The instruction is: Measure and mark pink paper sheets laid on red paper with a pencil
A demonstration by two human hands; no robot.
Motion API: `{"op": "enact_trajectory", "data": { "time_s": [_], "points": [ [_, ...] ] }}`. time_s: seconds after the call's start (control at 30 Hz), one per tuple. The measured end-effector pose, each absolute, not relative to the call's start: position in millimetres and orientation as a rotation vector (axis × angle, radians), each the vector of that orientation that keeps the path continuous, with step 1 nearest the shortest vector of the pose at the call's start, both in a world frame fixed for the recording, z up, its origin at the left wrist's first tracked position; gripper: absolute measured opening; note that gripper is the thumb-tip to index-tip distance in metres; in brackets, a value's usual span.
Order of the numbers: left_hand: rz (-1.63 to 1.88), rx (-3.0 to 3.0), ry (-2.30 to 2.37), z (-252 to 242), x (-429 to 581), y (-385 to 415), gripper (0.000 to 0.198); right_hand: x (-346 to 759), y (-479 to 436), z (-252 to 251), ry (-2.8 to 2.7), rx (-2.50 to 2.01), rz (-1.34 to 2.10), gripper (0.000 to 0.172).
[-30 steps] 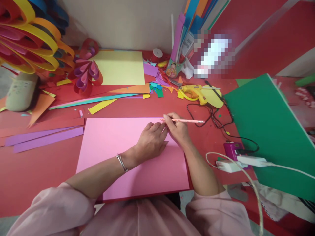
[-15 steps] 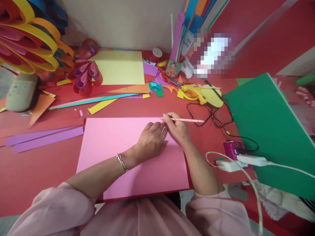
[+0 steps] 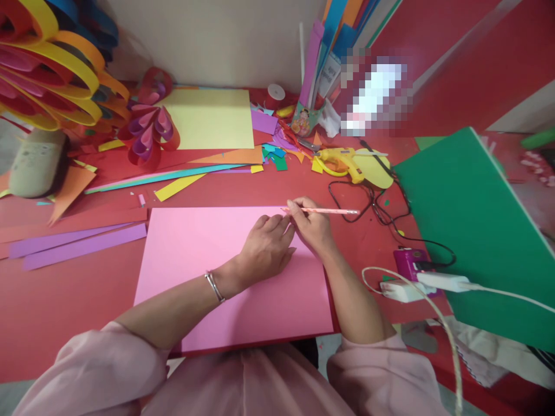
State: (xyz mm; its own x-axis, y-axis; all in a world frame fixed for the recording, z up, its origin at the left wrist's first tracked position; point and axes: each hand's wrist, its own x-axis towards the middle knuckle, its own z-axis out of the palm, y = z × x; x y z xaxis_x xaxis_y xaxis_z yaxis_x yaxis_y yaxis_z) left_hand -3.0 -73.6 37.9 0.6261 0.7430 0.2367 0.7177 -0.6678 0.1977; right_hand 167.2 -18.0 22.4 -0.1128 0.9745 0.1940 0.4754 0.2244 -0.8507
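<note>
A large pink sheet of paper [image 3: 182, 242] lies flat on the red table in front of me. My left hand [image 3: 266, 248] rests palm down on it near the top edge, fingers bent but not gripping anything I can see; the fingertips are partly hidden. Right beside it, my right hand [image 3: 313, 228] pinches a pink patterned pencil [image 3: 332, 211]. The pencil lies nearly level, its tip pointing left at the sheet's top edge and its eraser end out to the right. Both hands are close together, near the sheet's upper right corner.
Behind the sheet lie colored paper strips [image 3: 182, 186], scraps, scissors [image 3: 307, 145] and a yellow glue gun [image 3: 344, 162] with black cable. A green board [image 3: 468, 231] and a purple power socket [image 3: 410, 263] with white plugs stand right. Quilled paper loops [image 3: 56, 63] rise at left.
</note>
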Motion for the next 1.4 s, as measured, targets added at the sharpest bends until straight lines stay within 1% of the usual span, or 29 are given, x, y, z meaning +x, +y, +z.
{"op": "enact_trajectory", "data": {
  "time_s": [0.57,1.4],
  "points": [
    [0.462,2.750,1.244,38.3,-3.2,-74.2,0.045,166.6,-17.5,23.3,-1.721,-1.362,0.801,0.032],
    [0.441,2.739,1.241,39.2,-2.9,-73.7,0.047,166.7,-17.7,22.9,-1.729,-1.376,0.801,0.034]
  ]
}}
